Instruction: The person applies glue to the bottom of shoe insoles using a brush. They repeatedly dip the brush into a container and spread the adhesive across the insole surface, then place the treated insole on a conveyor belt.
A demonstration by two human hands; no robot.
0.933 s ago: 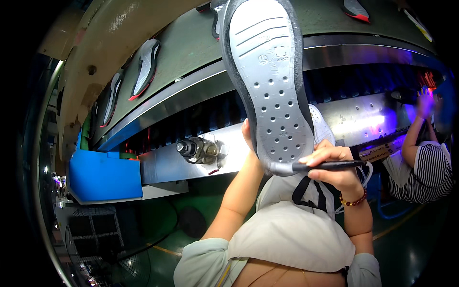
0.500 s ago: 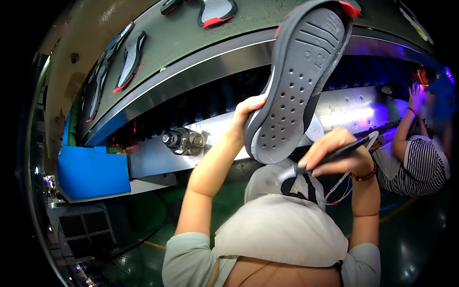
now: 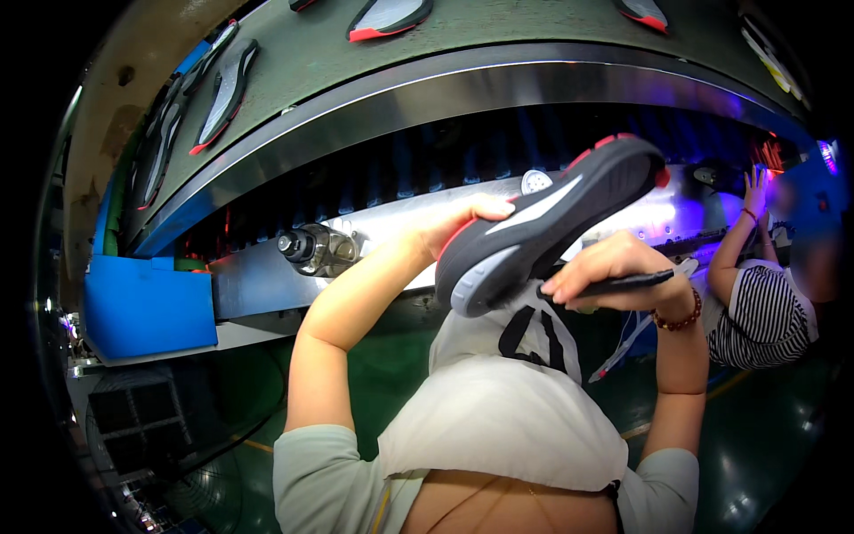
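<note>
A black shoe sole [image 3: 543, 214] with red trim and a grey underside is gripped at its left edge by my left hand [image 3: 467, 221], thumb on top. It lies tilted on its side, its far end raised toward the right. My right hand [image 3: 614, 267] is closed around the black handle of a brush [image 3: 627, 283]. The pale bristles are at the sole's near end, close to its edge; whether they touch it I cannot tell.
A green conveyor belt [image 3: 498, 22] carries several soles, such as a grey and red one [image 3: 227, 98]. Below its metal edge, a glass bottle with a black top [image 3: 320, 249] stands on a metal ledge. A blue box [image 3: 147, 307] is at left. Another person [image 3: 761, 307] works at right.
The sole has come down and turned from showing its whole grey underside to lying on its side. My right hand has brought the brush up to the sole's near end.
</note>
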